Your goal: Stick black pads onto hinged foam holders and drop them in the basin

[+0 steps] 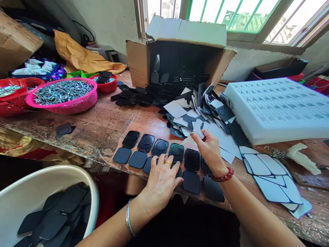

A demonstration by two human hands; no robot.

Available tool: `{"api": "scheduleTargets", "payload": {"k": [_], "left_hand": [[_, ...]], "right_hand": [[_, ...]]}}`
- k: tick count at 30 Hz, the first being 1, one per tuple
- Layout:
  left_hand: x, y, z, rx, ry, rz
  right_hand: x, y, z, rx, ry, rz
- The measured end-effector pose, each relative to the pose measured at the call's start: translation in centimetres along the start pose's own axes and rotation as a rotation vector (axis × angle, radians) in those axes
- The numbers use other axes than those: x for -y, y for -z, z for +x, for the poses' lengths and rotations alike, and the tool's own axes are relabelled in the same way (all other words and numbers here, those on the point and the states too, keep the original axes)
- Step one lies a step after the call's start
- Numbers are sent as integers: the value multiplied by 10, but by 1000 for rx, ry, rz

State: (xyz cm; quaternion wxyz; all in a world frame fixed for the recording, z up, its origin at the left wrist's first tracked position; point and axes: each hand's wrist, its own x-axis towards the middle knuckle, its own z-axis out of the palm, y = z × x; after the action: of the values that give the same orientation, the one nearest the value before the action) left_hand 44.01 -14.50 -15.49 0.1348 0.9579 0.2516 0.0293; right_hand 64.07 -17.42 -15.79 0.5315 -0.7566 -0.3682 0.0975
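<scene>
A row of black hinged plastic cases lies opened out along the table's front edge. Their upper halves show ring patterns, and the lower halves are plain and flat. My left hand rests palm down across the middle cases with its fingers spread, partly covering them. Just above the right end of the row, my right hand pinches a small translucent white piece between thumb and fingers; its exact kind is unclear. Beyond that hand is a loose heap of black and white cards.
An opened cardboard box with black pieces stands behind the heap. White foam trays sit right, near white black-edged sheets. A pink basket of metal parts stands left. A pale basin holds black pieces below.
</scene>
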Motion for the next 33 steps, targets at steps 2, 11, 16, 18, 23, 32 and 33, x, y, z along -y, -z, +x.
{"api": "scheduleTargets", "payload": {"k": [2,11,16,18,23,32,33], "left_hand": [[-1,0,0,-1,-3,8],[1,1,0,-3,-20,11],[2,1,1,4,-25,-3],[2,0,0,2,-29,-2],[2,2,1,24,-25,12],[3,-1,1,-13,-27,11],[3,-2,1,-17,-27,13]], "right_hand": [[-2,-6,2,-5,11,-22],[0,-8,-1,10,87,-136],[7,7,-10,70,108,-246],[10,9,-14,111,120,-246],[19,-4,-22,186,154,-183],[22,-32,-8,108,201,-157],[21,-31,-5,101,201,-158]]}}
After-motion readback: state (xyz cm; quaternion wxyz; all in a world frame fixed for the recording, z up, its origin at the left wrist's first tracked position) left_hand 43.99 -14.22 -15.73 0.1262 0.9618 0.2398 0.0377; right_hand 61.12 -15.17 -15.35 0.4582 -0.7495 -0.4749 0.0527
